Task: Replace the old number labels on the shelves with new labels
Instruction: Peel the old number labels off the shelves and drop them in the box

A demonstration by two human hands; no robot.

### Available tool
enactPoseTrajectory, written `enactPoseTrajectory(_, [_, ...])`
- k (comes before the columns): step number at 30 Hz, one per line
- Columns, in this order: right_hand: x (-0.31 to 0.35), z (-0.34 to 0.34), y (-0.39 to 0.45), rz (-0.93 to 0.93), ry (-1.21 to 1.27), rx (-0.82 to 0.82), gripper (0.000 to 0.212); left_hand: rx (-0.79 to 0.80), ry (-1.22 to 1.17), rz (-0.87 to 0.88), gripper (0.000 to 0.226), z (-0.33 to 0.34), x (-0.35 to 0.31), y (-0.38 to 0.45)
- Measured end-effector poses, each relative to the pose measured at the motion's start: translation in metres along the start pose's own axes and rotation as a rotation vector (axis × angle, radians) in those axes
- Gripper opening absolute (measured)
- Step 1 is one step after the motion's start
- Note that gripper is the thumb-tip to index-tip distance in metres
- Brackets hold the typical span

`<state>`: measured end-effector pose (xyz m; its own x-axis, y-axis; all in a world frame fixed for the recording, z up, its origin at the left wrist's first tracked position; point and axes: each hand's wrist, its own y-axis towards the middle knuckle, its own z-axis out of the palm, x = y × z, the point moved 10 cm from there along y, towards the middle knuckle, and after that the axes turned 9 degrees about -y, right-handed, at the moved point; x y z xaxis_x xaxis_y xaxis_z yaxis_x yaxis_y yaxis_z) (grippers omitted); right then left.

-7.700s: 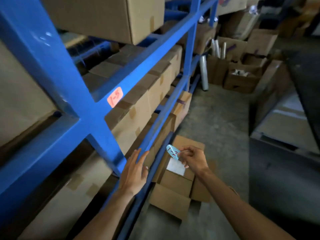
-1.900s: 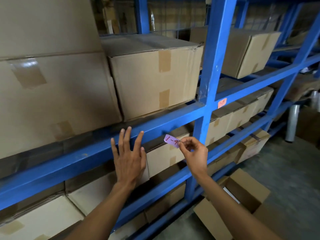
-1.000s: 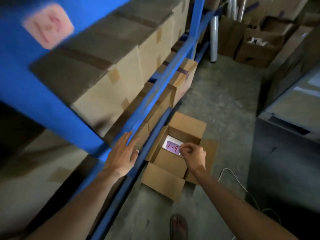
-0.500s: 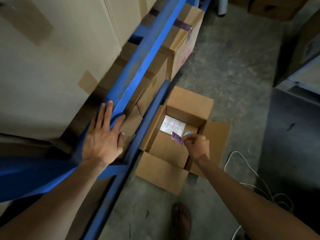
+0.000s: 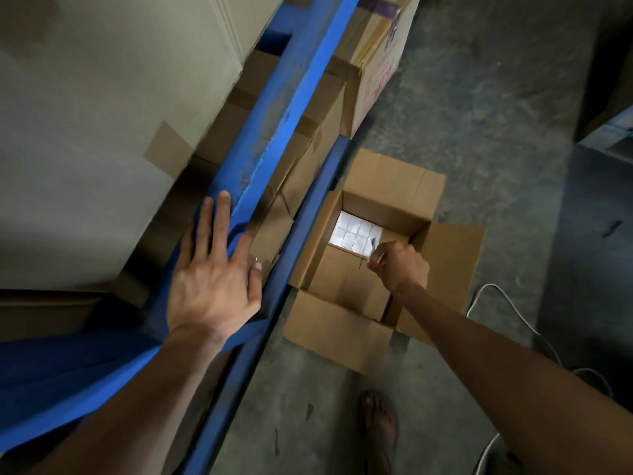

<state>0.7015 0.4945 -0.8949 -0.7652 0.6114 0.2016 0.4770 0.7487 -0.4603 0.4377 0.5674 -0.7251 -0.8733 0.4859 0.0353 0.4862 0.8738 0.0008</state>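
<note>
The left hand (image 5: pixel 214 289) lies flat with fingers spread on the blue shelf beam (image 5: pixel 274 108). At 3 o'clock from it, the right hand (image 5: pixel 399 265) is curled above the open cardboard box (image 5: pixel 342 334) on the floor; whether it holds something I cannot tell. A white label sheet (image 5: pixel 352 231) lies inside the box.

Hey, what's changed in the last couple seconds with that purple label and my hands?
The right hand carried the purple label down from the shelf beam to the open floor box; the label no longer shows, so its grip is unclear. The left hand still rests flat on the blue beam.
</note>
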Motion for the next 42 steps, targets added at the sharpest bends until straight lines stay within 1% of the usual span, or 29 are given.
enactPoseTrajectory(7, [-0.009,0.004,0.009,0.030,-0.105,-0.006,0.018,-0.011,-0.009,0.008,0.044,0.000,0.001,0.000])
enactPoseTrajectory(14, [-0.008,-0.002,0.006,0.020,-0.061,-0.019,0.013,-0.012,0.000,0.011,0.043,0.003,0.001,0.000])
enactPoseTrajectory(17, [0.004,-0.007,0.001,-0.022,0.017,-0.004,0.016,-0.014,-0.004,0.014,0.049,0.004,0.001,0.000])
enactPoseTrajectory(19, [0.015,-0.012,-0.005,-0.061,0.115,0.007,0.018,-0.020,-0.012,0.015,0.053,0.004,0.002,0.000])
enactPoseTrajectory(22, [0.035,-0.028,-0.019,-0.175,0.281,0.009,0.015,-0.011,-0.008,0.018,0.058,0.006,0.004,0.001])
enactPoseTrajectory(24, [0.049,-0.043,-0.034,-0.267,0.350,0.014,0.014,0.001,-0.027,0.015,0.062,0.002,0.003,0.000])
enactPoseTrajectory(26, [0.060,-0.062,-0.052,-0.335,0.429,0.009,0.013,0.052,-0.065,-0.007,0.068,0.000,0.003,0.000])
enactPoseTrajectory(28, [0.071,-0.083,-0.071,-0.396,0.508,-0.004,0.012,0.137,-0.127,-0.038,0.074,0.001,0.002,-0.002])
enactPoseTrajectory(31, [0.088,-0.121,-0.104,-0.483,0.586,-0.033,0.016,0.222,-0.218,-0.055,0.072,-0.009,-0.010,-0.020])
enactPoseTrajectory(33, [0.100,-0.149,-0.132,-0.529,0.624,-0.043,0.021,0.193,-0.216,-0.033,0.068,-0.036,-0.020,-0.037])
enactPoseTrajectory(35, [0.109,-0.169,-0.155,-0.557,0.651,-0.039,0.023,0.147,-0.262,-0.043,0.064,-0.067,-0.027,-0.050])
enactPoseTrajectory(40, [0.141,-0.240,-0.234,-0.668,0.783,-0.104,0.021,-0.074,-0.299,-0.057,0.053,-0.185,-0.028,-0.088])
enactPoseTrajectory(42, [0.150,-0.259,-0.257,-0.695,0.809,-0.131,0.022,-0.121,-0.304,-0.073,0.051,-0.218,-0.027,-0.103])
